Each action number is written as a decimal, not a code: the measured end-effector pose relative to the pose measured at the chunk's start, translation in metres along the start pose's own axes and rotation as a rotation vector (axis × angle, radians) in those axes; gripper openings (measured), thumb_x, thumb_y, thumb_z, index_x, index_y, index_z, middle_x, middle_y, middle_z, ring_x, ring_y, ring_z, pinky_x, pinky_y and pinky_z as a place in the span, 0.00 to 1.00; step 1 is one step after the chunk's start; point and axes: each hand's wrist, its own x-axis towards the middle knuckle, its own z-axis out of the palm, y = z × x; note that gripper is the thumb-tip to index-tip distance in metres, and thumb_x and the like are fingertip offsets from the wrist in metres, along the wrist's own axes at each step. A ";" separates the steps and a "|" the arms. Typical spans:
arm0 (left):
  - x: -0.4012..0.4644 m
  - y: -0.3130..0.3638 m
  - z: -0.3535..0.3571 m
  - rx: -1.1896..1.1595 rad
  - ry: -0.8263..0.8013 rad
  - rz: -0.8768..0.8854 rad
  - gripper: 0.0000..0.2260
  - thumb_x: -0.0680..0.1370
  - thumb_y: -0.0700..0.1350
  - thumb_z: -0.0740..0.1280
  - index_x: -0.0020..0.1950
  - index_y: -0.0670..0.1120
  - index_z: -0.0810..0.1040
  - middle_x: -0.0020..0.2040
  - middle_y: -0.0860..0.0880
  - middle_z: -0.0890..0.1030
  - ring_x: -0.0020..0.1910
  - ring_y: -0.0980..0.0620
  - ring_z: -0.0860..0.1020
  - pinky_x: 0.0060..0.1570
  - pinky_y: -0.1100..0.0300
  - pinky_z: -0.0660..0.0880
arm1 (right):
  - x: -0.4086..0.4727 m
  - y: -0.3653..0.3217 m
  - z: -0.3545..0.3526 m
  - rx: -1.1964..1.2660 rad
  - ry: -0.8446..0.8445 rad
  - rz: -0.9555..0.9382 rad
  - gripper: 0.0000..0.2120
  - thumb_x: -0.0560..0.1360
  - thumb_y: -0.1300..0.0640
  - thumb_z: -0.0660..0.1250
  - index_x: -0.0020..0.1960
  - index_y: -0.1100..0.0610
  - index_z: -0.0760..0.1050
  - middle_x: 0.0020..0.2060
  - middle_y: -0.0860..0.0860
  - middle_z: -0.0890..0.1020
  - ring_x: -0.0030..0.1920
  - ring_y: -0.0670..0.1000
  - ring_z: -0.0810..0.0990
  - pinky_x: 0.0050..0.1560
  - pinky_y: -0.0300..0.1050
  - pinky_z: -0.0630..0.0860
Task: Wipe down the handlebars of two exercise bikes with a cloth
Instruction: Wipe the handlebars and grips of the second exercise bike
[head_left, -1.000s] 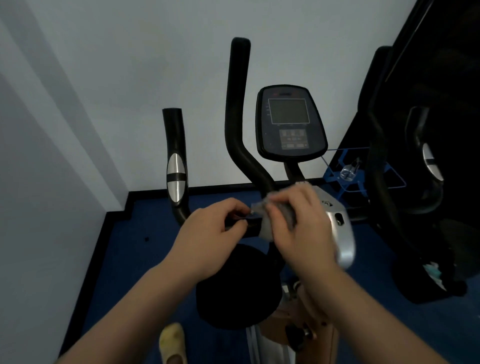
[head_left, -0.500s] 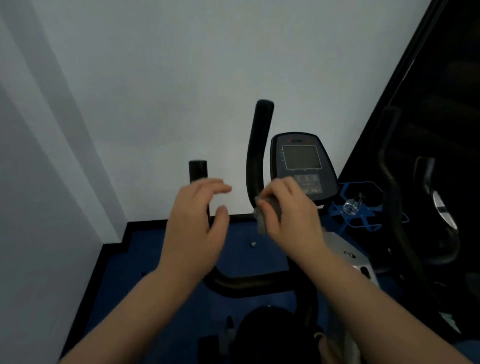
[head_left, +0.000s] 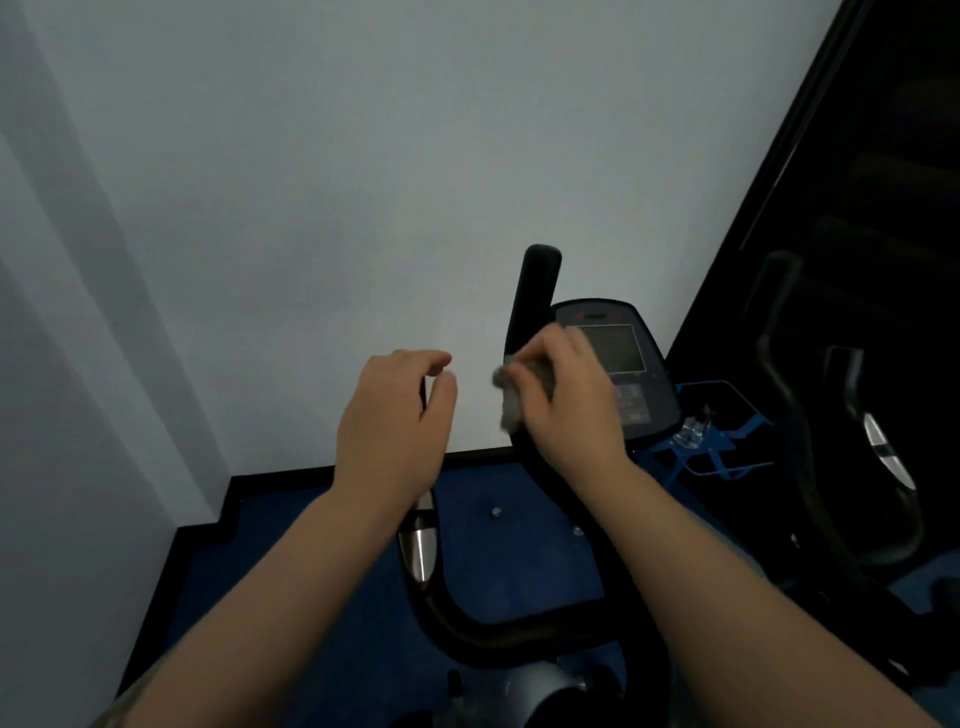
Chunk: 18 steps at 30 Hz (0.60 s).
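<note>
No legible writing on the console (head_left: 615, 364). Right hand (head_left: 569, 395) closed around a grey cloth (head_left: 511, 400), pressed against the tall black handlebar (head_left: 532, 296), long axis near upright, tip up. Left hand (head_left: 397, 421) loosely curled, fingers apart, covering the top of the short sensor grip (head_left: 421, 545).

we see a pale grey-white wall (head_left: 322, 197) filling the upper and left parts of the frame, dimly and evenly lit, with soft vertical shadow bands at far left. a black skirting board (head_left: 291, 475) steps along its foot above a dark blue floor (head_left: 519, 566) in the lower centre. a black panel (head_left: 883, 156) slants down the right side, a blue metal rack (head_left: 722, 441) at its base.
</note>
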 end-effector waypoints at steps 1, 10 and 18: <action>0.000 -0.001 -0.002 -0.001 -0.008 0.011 0.14 0.79 0.50 0.58 0.60 0.50 0.77 0.52 0.55 0.78 0.55 0.59 0.71 0.50 0.64 0.65 | 0.008 0.000 -0.003 -0.001 0.055 0.022 0.04 0.75 0.59 0.67 0.44 0.58 0.73 0.44 0.51 0.75 0.45 0.49 0.74 0.44 0.47 0.73; 0.001 -0.003 -0.004 -0.039 0.028 0.019 0.12 0.79 0.48 0.59 0.55 0.51 0.80 0.48 0.57 0.79 0.52 0.61 0.71 0.45 0.67 0.65 | 0.087 -0.029 -0.038 -0.167 -0.019 -0.133 0.08 0.75 0.55 0.67 0.53 0.52 0.80 0.52 0.50 0.77 0.57 0.50 0.71 0.50 0.35 0.65; 0.002 -0.003 -0.008 -0.058 0.001 -0.003 0.13 0.78 0.50 0.57 0.54 0.52 0.81 0.47 0.61 0.77 0.52 0.64 0.70 0.44 0.74 0.63 | 0.074 -0.011 -0.051 0.159 0.274 0.117 0.08 0.72 0.59 0.71 0.51 0.54 0.83 0.45 0.51 0.83 0.48 0.46 0.81 0.54 0.39 0.76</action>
